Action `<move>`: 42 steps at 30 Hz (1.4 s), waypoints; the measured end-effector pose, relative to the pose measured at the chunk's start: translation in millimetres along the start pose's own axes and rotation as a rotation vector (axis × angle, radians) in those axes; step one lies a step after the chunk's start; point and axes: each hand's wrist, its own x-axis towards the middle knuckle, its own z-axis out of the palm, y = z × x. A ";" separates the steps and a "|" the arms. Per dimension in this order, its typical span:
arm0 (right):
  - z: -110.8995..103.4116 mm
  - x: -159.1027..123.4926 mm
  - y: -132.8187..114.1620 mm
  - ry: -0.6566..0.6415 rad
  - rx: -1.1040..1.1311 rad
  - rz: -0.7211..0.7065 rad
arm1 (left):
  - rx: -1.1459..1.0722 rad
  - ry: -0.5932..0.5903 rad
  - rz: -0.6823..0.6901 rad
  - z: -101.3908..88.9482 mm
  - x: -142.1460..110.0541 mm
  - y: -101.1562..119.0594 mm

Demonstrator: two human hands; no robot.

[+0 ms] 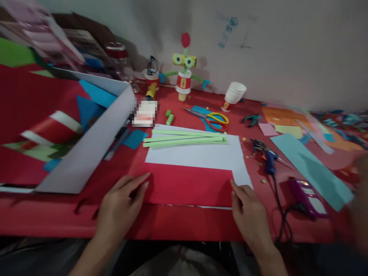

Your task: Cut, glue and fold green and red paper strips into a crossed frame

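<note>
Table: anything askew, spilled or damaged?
Red paper looks ragged along its near edge, unlike the straight far one. Green scraps lie loose by the glue gun, like stray offcuts. No spill visible.

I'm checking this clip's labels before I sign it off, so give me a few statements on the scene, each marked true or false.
1. The left hand and right hand are at opposite ends of the red paper. True.
2. The green strips lie under the red paper. False: they lie on the white sheet, beyond the red paper.
3. The scissors are in the right hand. False: they lie farther back, partly over blue paper.
4. The big-eyed figure stands to the left of the cup stack in the picture. True.
</note>
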 end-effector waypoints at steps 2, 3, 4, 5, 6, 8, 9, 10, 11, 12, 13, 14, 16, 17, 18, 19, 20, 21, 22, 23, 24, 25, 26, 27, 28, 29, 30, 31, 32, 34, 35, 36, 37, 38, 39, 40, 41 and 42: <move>1.0 0.6 1.7 0.015 -0.025 -0.022 | -0.041 0.002 -0.016 -0.5 0.1 1.2; 1.6 0.7 2.6 0.019 -0.037 -0.030 | -0.054 0.005 -0.022 -0.9 0.1 1.7; 2.1 0.8 3.4 0.023 -0.048 -0.039 | -0.064 0.010 -0.026 -1.4 0.1 2.0; 2.5 0.7 4.1 0.029 -0.059 -0.046 | -0.071 0.015 -0.027 -1.9 0.1 2.2; 2.8 0.5 4.6 0.037 -0.071 -0.054 | -0.076 0.020 -0.025 -2.1 0.0 2.3; 3.0 0.1 5.2 0.056 -0.088 -0.074 | -0.086 0.027 -0.020 -2.1 -0.2 2.2; 3.0 -0.1 5.3 0.060 -0.092 -0.078 | -0.090 0.024 -0.018 -1.8 -0.1 2.0; 3.0 -0.1 5.3 0.060 -0.095 -0.077 | -0.094 0.018 -0.017 -1.4 -0.1 1.8; 3.0 -0.1 5.3 0.056 -0.096 -0.073 | -0.097 0.012 -0.018 -0.9 0.0 1.6; 3.1 -0.1 5.2 0.050 -0.097 -0.067 | -0.098 0.006 -0.021 -0.5 0.1 1.3; 3.2 -0.1 5.1 0.044 -0.100 -0.062 | -0.094 0.001 -0.023 -0.1 0.2 0.9; 3.5 -0.1 5.1 0.045 -0.104 -0.061 | -0.087 0.000 -0.024 0.3 0.2 0.5; 4.2 -0.2 5.0 0.058 -0.118 -0.068 | -0.071 0.002 -0.016 0.8 0.1 -0.6; 4.7 -0.3 5.1 0.067 -0.126 -0.074 | -0.061 0.002 -0.007 1.1 -0.1 -1.1; 5.3 -0.4 5.1 0.076 -0.135 -0.079 | -0.051 0.003 0.003 1.4 -0.2 -1.5; 5.9 -0.6 5.2 0.085 -0.144 -0.085 | -0.041 0.003 0.009 1.8 -0.4 -1.6; 6.4 -0.9 5.2 0.090 -0.152 -0.090 | -0.030 0.004 0.011 2.1 -0.6 -1.5; 6.9 -1.3 5.2 0.093 -0.158 -0.097 | -0.015 0.006 0.009 2.4 -0.8 -1.0; 7.3 -1.8 5.1 0.095 -0.162 -0.104 | 0.005 0.008 0.005 2.5 -1.2 -0.3; 7.4 -2.4 4.9 0.093 -0.171 -0.110 | 0.033 0.010 0.004 2.4 -1.5 0.6; 7.2 -3.1 4.6 0.088 -0.190 -0.110 | 0.071 0.011 0.007 2.1 -2.0 1.7; 6.8 -3.7 4.2 0.080 -0.221 -0.109 | 0.123 0.015 0.018 1.5 -2.6 2.7; 6.1 -4.2 3.7 0.068 -0.263 -0.112 | 0.187 0.021 0.041 0.7 -3.2 3.6; 5.1 -4.6 3.1 0.063 -0.309 -0.118 | 0.258 0.027 0.073 -0.2 -3.8 4.3; 4.0 -4.6 2.4 0.064 -0.349 -0.131 | 0.329 0.034 0.113 -1.0 -4.4 4.5; 3.0 -4.2 1.6 0.069 -0.372 -0.155 | 0.387 0.031 0.161 -1.6 -4.8 4.3; 2.1 -3.4 0.8 0.075 -0.369 -0.189 | 0.423 0.016 0.220 -1.9 -5.2 3.6; 1.3 -2.2 0.0 0.070 -0.341 -0.229 | 0.440 -0.015 0.282 -1.8 -5.4 2.7; 0.8 -0.6 -0.5 0.048 -0.296 -0.273 | 0.442 -0.050 0.338 -1.4 -5.5 1.7; 0.4 3.4 -0.8 -0.079 -0.190 -0.393 | 0.438 -0.108 0.407 -0.2 -5.3 1.0; 0.3 5.4 -0.4 -0.156 -0.151 -0.451 | 0.443 -0.125 0.418 0.2 -5.0 2.0; 0.3 7.2 0.4 -0.223 -0.128 -0.502 | 0.454 -0.134 0.414 0.4 -4.6 4.1; 0.1 8.8 1.1 -0.272 -0.120 -0.538 | 0.466 -0.142 0.403 0.2 -4.3 7.4; -0.2 9.9 1.8 -0.301 -0.124 -0.555 | 0.472 -0.151 0.395 -0.1 -4.0 11.8; -0.7 10.6 1.8 -0.314 -0.134 -0.556 | 0.472 -0.157 0.386 -0.5 -4.0 17.0; -1.5 10.9 1.1 -0.319 -0.144 -0.553 | 0.468 -0.157 0.380 -0.5 -4.5 22.5; -2.4 10.8 -0.8 -0.327 -0.150 -0.557 | 0.461 -0.153 0.370 -0.1 -5.7 27.8; -3.4 10.2 -3.7 -0.338 -0.152 -0.566 | 0.451 -0.141 0.358 1.0 -7.5 32.5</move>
